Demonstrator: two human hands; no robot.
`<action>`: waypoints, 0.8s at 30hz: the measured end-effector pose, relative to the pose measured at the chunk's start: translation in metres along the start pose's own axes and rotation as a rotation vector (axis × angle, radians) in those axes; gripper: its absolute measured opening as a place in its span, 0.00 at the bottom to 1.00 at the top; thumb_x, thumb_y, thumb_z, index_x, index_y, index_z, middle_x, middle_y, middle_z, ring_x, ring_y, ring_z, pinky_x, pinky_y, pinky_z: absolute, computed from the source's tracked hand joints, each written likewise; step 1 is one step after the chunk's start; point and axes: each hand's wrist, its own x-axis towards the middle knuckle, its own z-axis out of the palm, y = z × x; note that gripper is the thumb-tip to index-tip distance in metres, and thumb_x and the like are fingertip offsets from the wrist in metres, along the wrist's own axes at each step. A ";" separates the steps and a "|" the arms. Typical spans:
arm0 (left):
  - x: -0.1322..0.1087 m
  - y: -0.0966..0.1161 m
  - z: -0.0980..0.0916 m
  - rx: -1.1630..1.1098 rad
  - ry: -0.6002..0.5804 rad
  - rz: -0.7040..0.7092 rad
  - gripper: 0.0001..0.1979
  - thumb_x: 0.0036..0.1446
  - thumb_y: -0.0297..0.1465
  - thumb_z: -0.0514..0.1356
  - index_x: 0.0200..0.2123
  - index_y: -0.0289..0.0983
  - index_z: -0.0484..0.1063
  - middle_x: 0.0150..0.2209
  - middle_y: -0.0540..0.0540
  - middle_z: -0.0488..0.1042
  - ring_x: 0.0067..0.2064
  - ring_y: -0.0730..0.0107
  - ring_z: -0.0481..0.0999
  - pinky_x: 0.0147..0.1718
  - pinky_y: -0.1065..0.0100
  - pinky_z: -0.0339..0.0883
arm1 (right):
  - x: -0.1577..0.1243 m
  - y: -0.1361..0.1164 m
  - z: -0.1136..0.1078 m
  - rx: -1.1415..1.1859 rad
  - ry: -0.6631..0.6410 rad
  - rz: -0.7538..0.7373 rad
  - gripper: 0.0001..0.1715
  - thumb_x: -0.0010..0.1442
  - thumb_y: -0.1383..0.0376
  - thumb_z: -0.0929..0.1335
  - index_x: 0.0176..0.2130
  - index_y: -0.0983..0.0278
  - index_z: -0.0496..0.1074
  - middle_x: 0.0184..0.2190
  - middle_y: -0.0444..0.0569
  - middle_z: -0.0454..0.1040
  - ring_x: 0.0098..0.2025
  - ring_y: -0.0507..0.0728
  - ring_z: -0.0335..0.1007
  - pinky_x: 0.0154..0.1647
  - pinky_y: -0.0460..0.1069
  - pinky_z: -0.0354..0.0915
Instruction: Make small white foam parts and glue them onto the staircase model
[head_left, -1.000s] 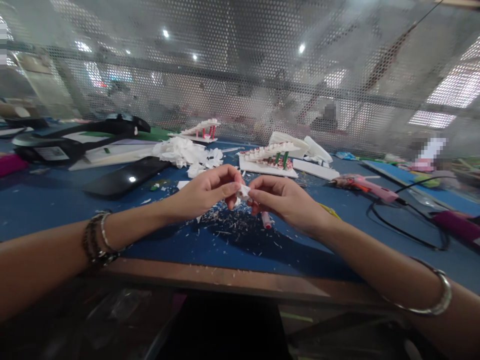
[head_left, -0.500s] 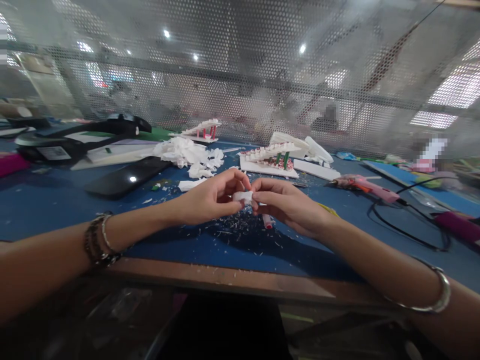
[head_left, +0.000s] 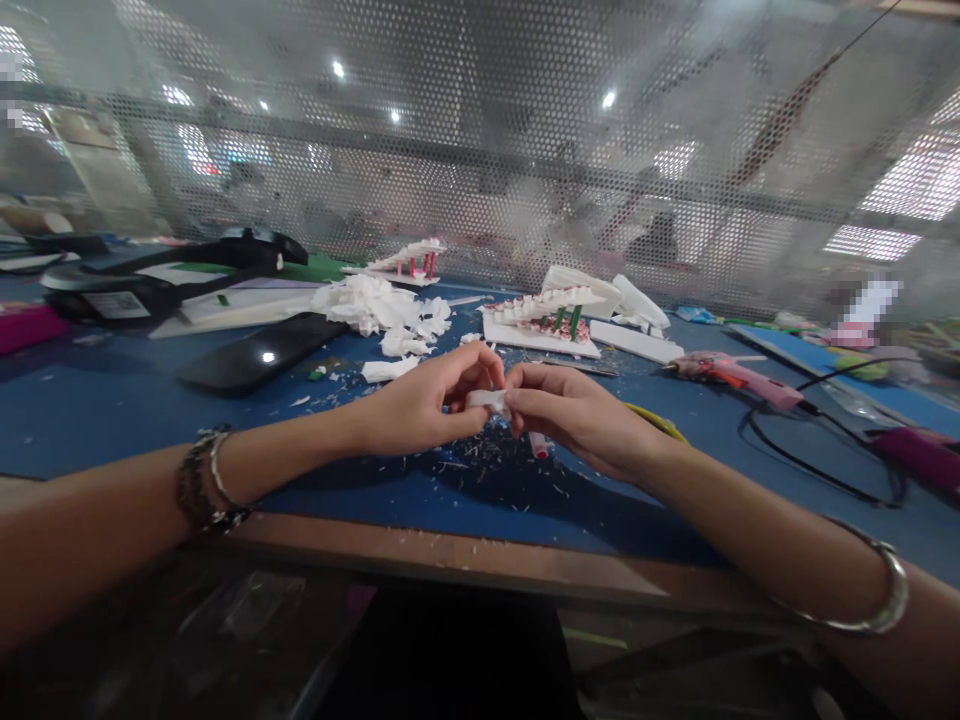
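Observation:
Between my two hands is a small piece of white tissue paper (head_left: 487,399), bunched or folded. My left hand (head_left: 431,400) curls its fingers and thumb around the paper's left end. The thumb and fingertips of my right hand (head_left: 577,410) pinch the right end. A white tube with a red end (head_left: 538,445) lies on the table just under my right hand, partly hidden. Beyond my hands stands a small model with a stepped white ramp (head_left: 547,305) and green posts on a white base. A pile of crumpled white tissue (head_left: 382,305) is to its left.
Left lie a black phone (head_left: 259,355) and a black headset (head_left: 165,275). Right are a pink glue gun (head_left: 739,377) with a black cord and white foam strips (head_left: 636,340). Tweezers (head_left: 577,367) lie behind my right hand. White shreds litter the blue table (head_left: 315,490). A perforated metal screen (head_left: 480,150) stands behind.
My fingers have shifted slightly on the tissue, which now looks flatter and thinner between them. The whole view has moved a little; the things on the table stay put.

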 end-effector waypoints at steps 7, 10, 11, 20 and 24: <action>0.000 -0.003 0.002 0.035 0.005 0.015 0.10 0.50 0.24 0.50 0.38 0.37 0.54 0.27 0.53 0.65 0.25 0.78 0.61 0.22 0.76 0.55 | 0.001 0.001 0.001 -0.031 -0.011 0.010 0.06 0.52 0.68 0.64 0.25 0.66 0.63 0.18 0.39 0.62 0.21 0.45 0.57 0.18 0.42 0.50; 0.001 -0.008 0.002 0.057 0.055 0.029 0.11 0.51 0.27 0.50 0.40 0.37 0.55 0.27 0.52 0.63 0.27 0.77 0.63 0.25 0.74 0.57 | 0.001 0.001 -0.001 -0.027 -0.026 -0.007 0.05 0.52 0.68 0.64 0.26 0.66 0.63 0.17 0.39 0.62 0.20 0.45 0.57 0.19 0.42 0.53; 0.001 -0.009 0.002 0.065 0.091 0.036 0.11 0.52 0.28 0.50 0.41 0.36 0.55 0.28 0.52 0.62 0.28 0.76 0.63 0.26 0.73 0.58 | 0.001 0.001 -0.002 -0.025 -0.030 -0.020 0.05 0.52 0.67 0.64 0.26 0.66 0.63 0.18 0.38 0.62 0.21 0.45 0.58 0.18 0.42 0.53; 0.003 -0.008 -0.002 0.153 0.167 0.002 0.10 0.57 0.35 0.47 0.34 0.35 0.61 0.27 0.51 0.64 0.27 0.76 0.63 0.27 0.73 0.58 | 0.001 0.001 -0.003 0.060 -0.052 -0.110 0.04 0.52 0.68 0.65 0.28 0.65 0.63 0.22 0.39 0.67 0.24 0.44 0.63 0.21 0.41 0.56; 0.002 -0.007 -0.003 0.198 0.138 0.004 0.12 0.58 0.35 0.46 0.28 0.35 0.62 0.23 0.53 0.62 0.25 0.77 0.61 0.25 0.74 0.56 | 0.002 0.001 -0.003 0.072 -0.049 -0.144 0.03 0.52 0.68 0.65 0.29 0.64 0.63 0.21 0.38 0.65 0.24 0.44 0.62 0.22 0.42 0.56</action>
